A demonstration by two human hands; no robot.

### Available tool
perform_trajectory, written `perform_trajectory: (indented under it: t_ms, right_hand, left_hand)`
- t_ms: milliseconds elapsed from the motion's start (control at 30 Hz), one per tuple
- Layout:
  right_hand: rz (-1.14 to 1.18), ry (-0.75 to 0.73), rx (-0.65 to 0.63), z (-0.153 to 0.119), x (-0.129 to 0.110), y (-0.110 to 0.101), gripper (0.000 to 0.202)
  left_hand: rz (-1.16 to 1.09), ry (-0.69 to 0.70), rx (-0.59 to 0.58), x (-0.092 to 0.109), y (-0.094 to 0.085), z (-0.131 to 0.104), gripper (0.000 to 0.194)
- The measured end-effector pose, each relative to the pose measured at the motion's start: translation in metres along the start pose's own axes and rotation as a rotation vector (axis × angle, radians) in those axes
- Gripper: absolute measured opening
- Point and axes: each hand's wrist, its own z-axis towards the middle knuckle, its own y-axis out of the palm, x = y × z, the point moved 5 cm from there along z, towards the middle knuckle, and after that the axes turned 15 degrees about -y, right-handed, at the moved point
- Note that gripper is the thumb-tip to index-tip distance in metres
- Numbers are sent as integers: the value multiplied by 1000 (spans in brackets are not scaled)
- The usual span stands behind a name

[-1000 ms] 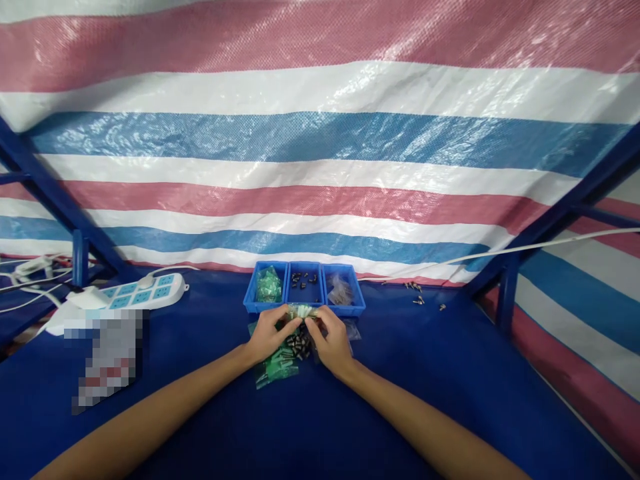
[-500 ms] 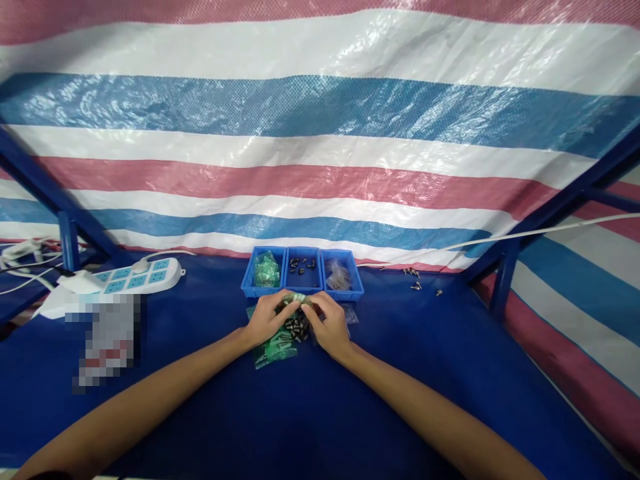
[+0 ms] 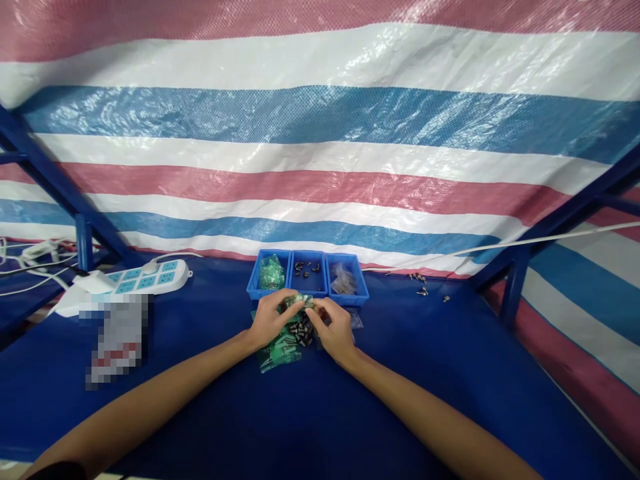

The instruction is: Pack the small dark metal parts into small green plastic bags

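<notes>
Between the fingertips of my left hand and my right hand is a small green plastic bag, pinched from both sides. What lies inside it is too small to make out. Below the hands, dark metal screw-like pieces are heaped on the blue table. Green plastic bags with small parts in them lie beside the heap, partly under my left hand. A clear plastic bag shows just past my right hand.
Three blue bins stand behind the hands: the left bin with green bags, the middle bin with dark pieces, the right bin with clear bags. Loose screws lie right. A power strip sits left, near a blurred grey item.
The view has shifted slightly, so everything sits a little further right. Both hands stay together above the heap, and more of the green bag shows between the fingers.
</notes>
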Motion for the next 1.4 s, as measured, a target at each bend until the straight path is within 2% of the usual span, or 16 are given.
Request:
perform_trajectory:
  t_ms: [100,200,333,400,533,600,700,733,800,867,967,1033,1167,1233,1300,1400]
  right_hand:
    - [42,16,29,1,-1,-2,19]
    - [52,16,27,1,-1,-2,18]
    - [42,9,17,0,-1,-2,17]
    - [38,3,10,0,-1,-2,18]
    - [32,-1,17,1,-1,-2,19]
    - [34,0,22,1,-2,-3,19]
    - [40,2,28,0,-2,-3,18]
    - [42,7,30,0,-1,-3,18]
    - [50,31,35,0,0,-3,17]
    - [55,75,64,3,2,-6,17]
    - [21,125,97,14,4,-15,16]
    - [-32,125,-11,25,3,-18,15]
    - [-149,89,-522,35,2,-7,12]
    - [-228,68,-674,32,3,-3,9]
    - [-302,42,-715,28,4,0,7]
    - [-346,-19,-680,24,5,4,13]
  left_hand:
    - [-88,-48,86,9,-15,11,23]
    - [-79,-76,89,19,-36,31,27]
    - [245,-59,69,17,-65,60,31]
    - [455,-17,43,9,-71,69,28]
    - [685,152,-142,-7,-59,73,26]
    - [722,223,-41,-3,-57,71,23]
    - [636,308,167,19,-56,58,24]
    - [577,344,164,27,-52,50,22]
    - [463,392,43,36,-37,32,19]
    - [298,339,87,36,-28,14,16]
    - [121,203,131,18,-15,-5,14]
    - [84,137,113,4,-9,-9,14]
    - [-5,-13,125,-15,-12,-1,16]
    - [-33,-32,87,-16,-11,3,16]
    - [-44,-32,42,-15,-9,4,17]
    - [-47,-37,56,-12,-10,3,17]
